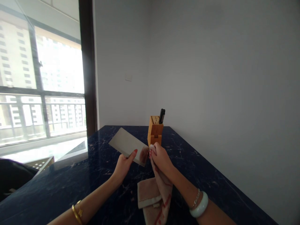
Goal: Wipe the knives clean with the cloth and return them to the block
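Now the left hand pinches the big knife at the middle of the frame, while the right hand squeezes the cloth on its blade. Best to wipe slowly, away from the sharp edge.

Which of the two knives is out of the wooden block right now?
The broad rectangular steel cleaver, held in the left hand above the dark marble counter. The other knife shows only its black handle, standing slotted in the wooden knife block.
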{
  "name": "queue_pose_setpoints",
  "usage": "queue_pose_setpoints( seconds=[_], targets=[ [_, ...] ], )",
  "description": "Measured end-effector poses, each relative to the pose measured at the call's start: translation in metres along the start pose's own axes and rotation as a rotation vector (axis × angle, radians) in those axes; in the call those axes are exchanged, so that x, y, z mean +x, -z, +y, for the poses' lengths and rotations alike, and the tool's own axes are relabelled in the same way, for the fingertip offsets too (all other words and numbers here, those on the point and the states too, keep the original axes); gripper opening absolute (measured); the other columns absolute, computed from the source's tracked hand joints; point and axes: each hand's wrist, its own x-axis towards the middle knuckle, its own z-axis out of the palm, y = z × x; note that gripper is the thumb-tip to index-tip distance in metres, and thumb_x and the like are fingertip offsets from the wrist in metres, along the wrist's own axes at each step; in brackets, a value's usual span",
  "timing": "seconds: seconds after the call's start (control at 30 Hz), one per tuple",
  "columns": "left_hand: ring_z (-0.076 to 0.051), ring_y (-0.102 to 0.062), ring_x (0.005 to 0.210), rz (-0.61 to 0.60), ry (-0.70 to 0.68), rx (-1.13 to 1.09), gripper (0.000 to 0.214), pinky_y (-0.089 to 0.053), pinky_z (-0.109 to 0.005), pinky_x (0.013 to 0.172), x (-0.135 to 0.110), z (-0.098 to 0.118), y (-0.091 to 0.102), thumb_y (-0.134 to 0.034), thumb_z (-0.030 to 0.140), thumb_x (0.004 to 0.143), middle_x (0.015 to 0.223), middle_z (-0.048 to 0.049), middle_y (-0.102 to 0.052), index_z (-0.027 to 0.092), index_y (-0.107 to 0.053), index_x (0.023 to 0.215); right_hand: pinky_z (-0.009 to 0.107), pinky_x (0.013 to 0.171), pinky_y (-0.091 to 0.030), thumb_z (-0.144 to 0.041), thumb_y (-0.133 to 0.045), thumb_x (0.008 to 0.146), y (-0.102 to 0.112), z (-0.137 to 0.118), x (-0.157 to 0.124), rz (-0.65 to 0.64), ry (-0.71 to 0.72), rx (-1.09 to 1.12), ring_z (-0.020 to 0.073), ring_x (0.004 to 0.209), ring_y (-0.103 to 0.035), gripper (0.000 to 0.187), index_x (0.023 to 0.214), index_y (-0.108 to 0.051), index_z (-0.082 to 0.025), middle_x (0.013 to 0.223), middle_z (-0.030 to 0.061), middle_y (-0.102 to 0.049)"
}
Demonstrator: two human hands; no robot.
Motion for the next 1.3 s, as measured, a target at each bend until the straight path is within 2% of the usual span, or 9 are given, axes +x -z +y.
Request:
queue_pose_setpoints(
  seconds=[0.23, 0.4, 0.5, 0.63, 0.87, 1.07, 1.3],
  targets=[
    [-0.023, -0.06, 0.077, -0.023, 0.008, 0.001, 0.037, -0.046, -0.029, 0.069, -0.001, 0.002, 0.001, -0.057, 0.04, 0.066, 0.082, -0.0071, -0.066, 0.008, -0.063, 0.084, 0.022, 0.069, -0.031, -0.02, -0.039, 0.078, 0.0, -0.01, -0.006, -0.051, 0.098, 0.001, 0.0121, 0.079, -0.047, 0.004, 0.08, -0.041, -0.019, 0.082, 0.0015, -0.052],
    [-0.022, -0.059, 0.077, 0.007, -0.019, 0.035, 0.034, -0.045, -0.028, 0.071, -0.001, 0.003, 0.0, -0.059, 0.038, 0.065, 0.081, -0.0058, -0.067, 0.009, -0.064, 0.082, 0.021, 0.063, -0.032, -0.018, -0.036, 0.079, 0.003, -0.006, -0.001, -0.041, 0.003, 0.014, 0.0115, 0.071, -0.049, 0.004, 0.08, -0.04, -0.019, 0.077, 0.001, -0.052],
    [-0.022, -0.059, 0.077, 0.004, -0.026, 0.052, 0.033, -0.045, -0.028, 0.071, -0.002, 0.005, 0.0, -0.058, 0.038, 0.065, 0.081, -0.0053, -0.067, 0.01, -0.064, 0.081, 0.02, 0.063, -0.032, -0.018, -0.036, 0.08, 0.004, -0.008, -0.002, -0.033, 0.001, 0.032, 0.0112, 0.073, -0.05, 0.004, 0.081, -0.039, -0.019, 0.079, 0.0018, -0.053],
    [-0.021, -0.06, 0.074, 0.006, 0.0, 0.023, 0.034, -0.046, -0.028, 0.069, -0.002, 0.004, 0.001, -0.059, 0.04, 0.064, 0.079, -0.0057, -0.067, 0.01, -0.064, 0.08, 0.02, 0.063, -0.032, -0.02, -0.039, 0.079, 0.004, -0.012, -0.006, -0.057, 0.01, 0.038, 0.0115, 0.073, -0.051, 0.006, 0.085, -0.037, -0.019, 0.082, 0.0017, -0.054],
    [-0.022, -0.06, 0.076, -0.008, 0.05, -0.037, 0.034, -0.047, -0.029, 0.07, 0.001, -0.001, 0.002, -0.06, 0.038, 0.065, 0.081, -0.0059, -0.067, 0.009, -0.063, 0.083, 0.02, 0.054, -0.031, -0.02, -0.034, 0.081, 0.003, -0.005, -0.002, -0.032, -0.106, 0.076, 0.0108, 0.064, -0.052, 0.006, 0.087, -0.034, -0.019, 0.074, 0.0015, -0.055],
    [-0.021, -0.06, 0.077, 0.017, 0.09, -0.03, 0.033, -0.047, -0.028, 0.07, 0.001, 0.002, 0.004, -0.059, 0.038, 0.065, 0.078, -0.0053, -0.067, 0.009, -0.063, 0.081, 0.021, 0.052, -0.028, -0.016, -0.045, 0.074, 0.008, -0.004, 0.0, -0.132, -0.202, -0.067, 0.0137, 0.065, -0.052, 0.014, 0.085, -0.037, -0.018, 0.074, 0.0033, -0.055],
    [-0.022, -0.06, 0.076, 0.026, 0.097, -0.059, 0.036, -0.047, -0.029, 0.069, -0.001, -0.002, 0.003, -0.06, 0.039, 0.064, 0.078, -0.0057, -0.067, 0.009, -0.062, 0.084, 0.022, 0.057, -0.03, -0.015, -0.042, 0.075, 0.01, -0.01, -0.004, -0.149, -0.096, -0.022, 0.0123, 0.068, -0.051, 0.013, 0.088, -0.038, -0.019, 0.077, 0.002, -0.055]
  ],
)
